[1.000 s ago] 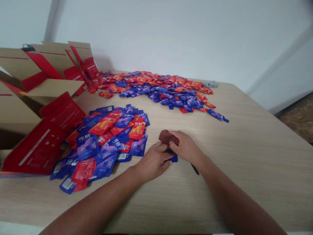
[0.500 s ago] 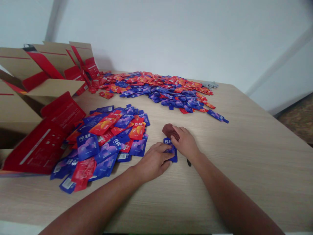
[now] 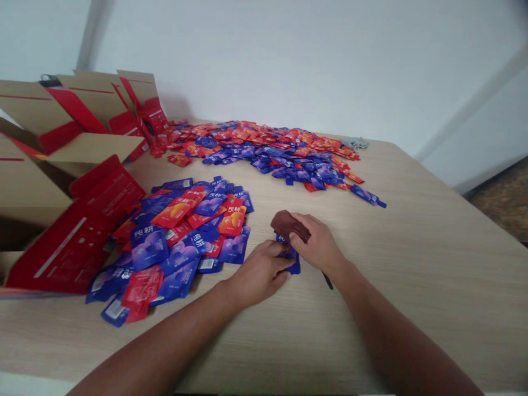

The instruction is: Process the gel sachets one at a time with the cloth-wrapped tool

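My left hand (image 3: 263, 273) rests on the table with its fingers apart and lying across a small blue pouch (image 3: 295, 267), holding it flat. Closed around a limp reddish-brown cloth (image 3: 287, 223), my right hand (image 3: 320, 242) is just above the pouch's top end. The cloth covers part of the pouch, so I cannot tell whether they touch. A thin dark strip (image 3: 328, 281) sticks out below my right wrist; what it belongs to is hidden. Left of my hands lies a heap of blue and red pouches (image 3: 185, 250).
A long pile of red and blue pouches (image 3: 268, 148) stretches along the table's back, with one blue pouch (image 3: 368, 195) at its right end. Open red and brown cardboard boxes (image 3: 74, 236) stand at left. A grey crumpled item (image 3: 355, 143) lies by the white wall (image 3: 309, 60).
My right hand has turned slightly, and the cloth in it is raised and shifted a little left. More of the dark strip shows. My left hand and the pouch have stayed put.
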Demonstrator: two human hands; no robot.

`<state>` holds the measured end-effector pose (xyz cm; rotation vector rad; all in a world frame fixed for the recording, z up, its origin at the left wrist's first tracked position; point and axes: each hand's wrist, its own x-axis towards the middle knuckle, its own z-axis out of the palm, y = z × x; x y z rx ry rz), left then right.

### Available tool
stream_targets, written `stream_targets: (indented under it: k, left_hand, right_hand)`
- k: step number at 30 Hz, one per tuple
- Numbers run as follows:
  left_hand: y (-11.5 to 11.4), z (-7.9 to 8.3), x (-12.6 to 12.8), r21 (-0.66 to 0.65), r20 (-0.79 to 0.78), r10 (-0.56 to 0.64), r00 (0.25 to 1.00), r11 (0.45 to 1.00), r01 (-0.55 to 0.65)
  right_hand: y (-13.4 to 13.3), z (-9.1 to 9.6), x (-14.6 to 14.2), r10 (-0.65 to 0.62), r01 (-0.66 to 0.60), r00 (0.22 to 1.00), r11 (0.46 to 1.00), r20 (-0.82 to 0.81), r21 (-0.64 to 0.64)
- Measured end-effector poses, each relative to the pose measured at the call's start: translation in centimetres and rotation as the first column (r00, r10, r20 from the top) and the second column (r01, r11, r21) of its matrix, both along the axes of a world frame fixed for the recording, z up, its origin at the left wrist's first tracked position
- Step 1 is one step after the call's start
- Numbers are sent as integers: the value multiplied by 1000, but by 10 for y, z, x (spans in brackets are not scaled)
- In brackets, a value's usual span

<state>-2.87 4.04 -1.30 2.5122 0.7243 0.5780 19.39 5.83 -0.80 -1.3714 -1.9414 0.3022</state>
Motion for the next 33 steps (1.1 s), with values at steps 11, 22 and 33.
stream_targets:
  k: [11, 22, 33]
  left_hand:
    - [0, 4, 1, -4, -10, -9, 1000, 1000, 9]
    - [-1, -3, 1, 10, 17, 11, 1000, 1000, -11]
    - [-1, 3, 0, 23, -11, -5, 1000, 1000, 6]
  right_hand:
    - [3, -8, -5, 52, -31, 990, 988, 134, -151]
    - [16, -20, 4, -131, 157, 957, 984, 259, -82]
    - [0, 1, 0, -17, 17, 999, 1000, 50, -8]
